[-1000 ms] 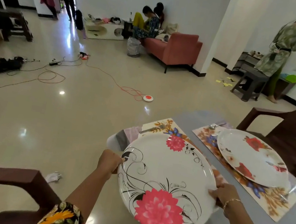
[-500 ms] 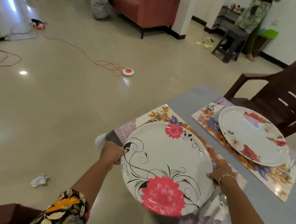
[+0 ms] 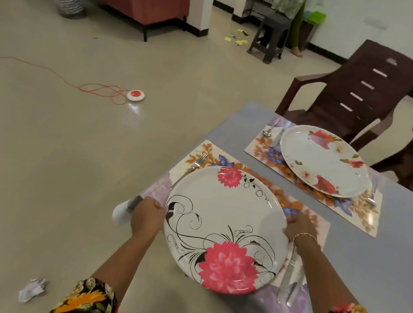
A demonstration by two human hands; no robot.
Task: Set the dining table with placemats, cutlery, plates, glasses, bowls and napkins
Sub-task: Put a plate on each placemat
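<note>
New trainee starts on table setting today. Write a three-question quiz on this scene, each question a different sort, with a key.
1. True or false: the left hand and the right hand both grip the pink-flowered plate at its rim.
2. What rests on the far placemat? A) a red-flowered plate B) a glass C) a bowl
3. Name the piece of cutlery at the far left corner of the near placemat.

Key: 1 true; 2 A; 3 the fork.
</note>
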